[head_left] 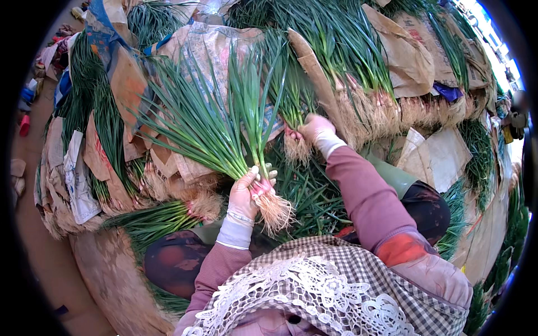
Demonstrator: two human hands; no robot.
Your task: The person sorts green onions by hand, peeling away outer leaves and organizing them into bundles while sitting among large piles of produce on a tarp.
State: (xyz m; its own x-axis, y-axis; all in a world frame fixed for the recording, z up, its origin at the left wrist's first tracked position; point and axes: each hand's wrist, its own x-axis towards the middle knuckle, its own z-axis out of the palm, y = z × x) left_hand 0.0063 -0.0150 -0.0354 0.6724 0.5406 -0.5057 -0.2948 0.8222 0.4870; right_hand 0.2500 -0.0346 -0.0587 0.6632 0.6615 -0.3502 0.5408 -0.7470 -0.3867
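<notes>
In the middle of the frame your left hand (246, 193) grips a fanned bunch of pink-bulbed green onions (221, 147) near the roots, while your right hand (318, 130), upper right of it, is curled at the base of a smaller bunch (294, 105).

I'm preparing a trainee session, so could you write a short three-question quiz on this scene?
1. True or false: the left hand holds a leafy bunch with its pale roots toward the person's body.
2. Open question: what is the right hand at?
3. Fill in: the checked cloth bears white ____.

Key:
1. True.
2. A second bunch, near its pinkish base.
3. Lace.
</notes>
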